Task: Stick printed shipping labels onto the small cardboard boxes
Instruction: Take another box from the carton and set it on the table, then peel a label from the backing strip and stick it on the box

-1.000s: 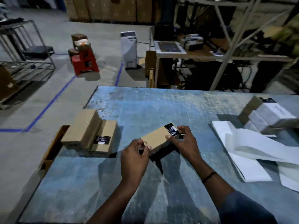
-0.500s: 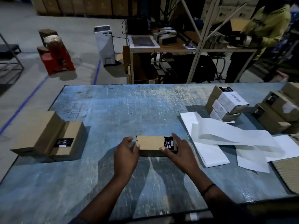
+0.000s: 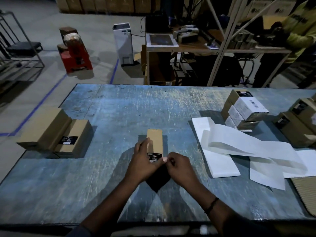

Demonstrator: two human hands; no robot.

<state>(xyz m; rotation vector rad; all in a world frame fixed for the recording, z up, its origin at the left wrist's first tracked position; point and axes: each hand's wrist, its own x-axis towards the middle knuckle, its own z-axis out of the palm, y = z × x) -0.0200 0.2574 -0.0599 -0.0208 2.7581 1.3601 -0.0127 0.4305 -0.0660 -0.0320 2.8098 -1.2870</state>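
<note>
A worker's left hand (image 3: 143, 161) grips a small cardboard box (image 3: 154, 141) by its side, apparently steadying it for a label. The right hand (image 3: 179, 168) curls at the box's near corner, its hold unclear. White label paper (image 3: 239, 146) lies to that hand's right, within reach.
</note>
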